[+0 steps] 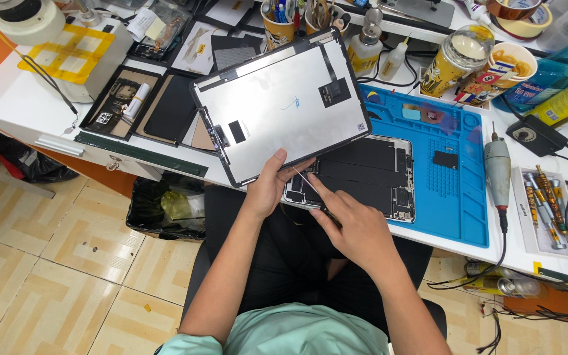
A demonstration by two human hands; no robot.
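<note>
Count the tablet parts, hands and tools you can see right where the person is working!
Lifted screen panel: 1
Opened tablet body on the blue mat: 1
Hands, left hand and right hand: 2
Thin tweezers: 1
Total: 5

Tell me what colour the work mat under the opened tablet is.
The silicone work mat is bright blue, seen in the head view.

A lifted tablet screen panel point(283, 102) tilts over the opened tablet body point(363, 174), which lies on a work mat point(455, 197) on the worktop point(8, 98); a rotary tool point(498, 167) rests right of the mat, parts trays point(146, 105) left.
</note>
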